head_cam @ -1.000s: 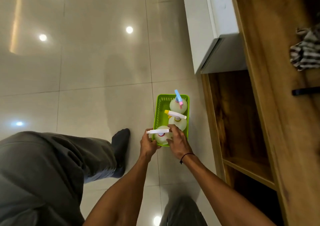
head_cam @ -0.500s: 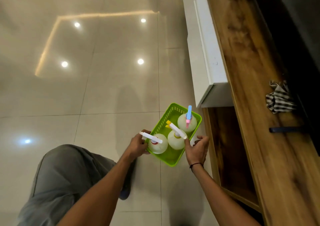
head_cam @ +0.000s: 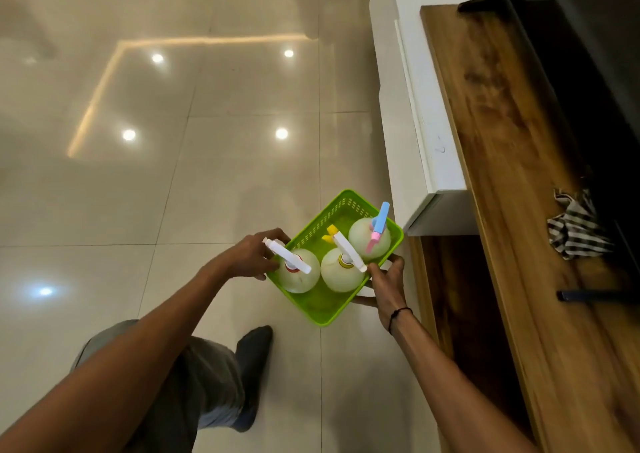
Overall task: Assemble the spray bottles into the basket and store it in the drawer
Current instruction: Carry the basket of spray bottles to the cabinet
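A lime-green basket [head_cam: 320, 308] is held in the air above the floor, turned diagonally. Three pale round spray bottles stand in it: one with a white trigger [head_cam: 298, 274], one with a yellow-and-white trigger [head_cam: 341, 272], one with a blue-and-pink trigger [head_cam: 370, 238]. My left hand [head_cam: 247, 258] grips the basket's left rim. Its right side is held by my right hand [head_cam: 388, 284], with fingers under the bottom. The open drawer [head_cam: 441, 215] of the white cabinet juts out just right of the basket.
A wooden unit [head_cam: 512, 189] runs along the right, with an open compartment [head_cam: 464, 314] under its top. A striped cloth [head_cam: 576, 230] and a dark bar [head_cam: 595, 295] lie on it. Glossy tiled floor spreads left. My leg and dark sock [head_cam: 252, 355] are below the basket.
The basket came up off the floor with both hands on its sides and turned diagonally. It now sits higher and nearer the open drawer. My view rose as I stood up.
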A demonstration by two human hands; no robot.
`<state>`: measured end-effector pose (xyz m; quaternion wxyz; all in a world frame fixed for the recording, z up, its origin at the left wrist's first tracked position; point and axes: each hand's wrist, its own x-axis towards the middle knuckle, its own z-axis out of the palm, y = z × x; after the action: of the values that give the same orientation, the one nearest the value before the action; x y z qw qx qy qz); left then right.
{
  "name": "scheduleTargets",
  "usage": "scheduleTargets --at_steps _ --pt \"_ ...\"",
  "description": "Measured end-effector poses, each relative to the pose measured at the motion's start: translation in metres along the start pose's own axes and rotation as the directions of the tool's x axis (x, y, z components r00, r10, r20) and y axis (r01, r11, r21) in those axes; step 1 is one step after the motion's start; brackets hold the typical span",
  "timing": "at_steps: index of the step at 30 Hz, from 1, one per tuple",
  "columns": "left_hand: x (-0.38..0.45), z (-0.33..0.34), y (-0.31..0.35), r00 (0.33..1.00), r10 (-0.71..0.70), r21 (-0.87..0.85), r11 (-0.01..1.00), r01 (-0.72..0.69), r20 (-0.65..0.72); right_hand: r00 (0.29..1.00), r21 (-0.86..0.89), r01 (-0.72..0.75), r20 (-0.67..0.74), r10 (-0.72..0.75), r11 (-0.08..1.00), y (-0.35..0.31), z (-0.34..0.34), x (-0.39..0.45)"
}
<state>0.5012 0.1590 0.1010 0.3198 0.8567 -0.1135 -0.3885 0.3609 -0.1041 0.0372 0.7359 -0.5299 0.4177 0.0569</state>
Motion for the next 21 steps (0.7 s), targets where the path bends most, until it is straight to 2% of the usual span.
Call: scheduleTargets --at_steps 4,10,13,18,21 --pt "0.016 -0.017 0.000 0.998 -0.044 -0.035 0.998 0.046 0.046 1.000 -0.057 0.029 0.004 -0.028 0.998 -0.015 0.014 0.020" --pt "0.040 -0.014 -0.019 0.974 -0.077 -0.065 0.994 0.093 0.213 1.000 -0.187 0.029 0.008 -0.028 0.982 -0.018 0.020 0.061" --pt "0.060 0.001 -0.029 0.964 -0.159 -0.140 0.971 0.191 0.215 1.000 -0.275 0.006 0.027 0.001 0.962 -0.006 0.020 0.084" --pt "0.101 0.030 -0.048 0.931 -0.217 -0.043 0.970 0.240 0.293 0.999 -0.361 -0.040 0.016 0.049 0.932 0.026 0.010 0.113" --pt "0.124 0.056 -0.063 0.909 -0.256 -0.009 0.962 0.274 0.330 0.998 -0.343 -0.056 -0.030 0.048 0.938 0.057 0.003 0.123"
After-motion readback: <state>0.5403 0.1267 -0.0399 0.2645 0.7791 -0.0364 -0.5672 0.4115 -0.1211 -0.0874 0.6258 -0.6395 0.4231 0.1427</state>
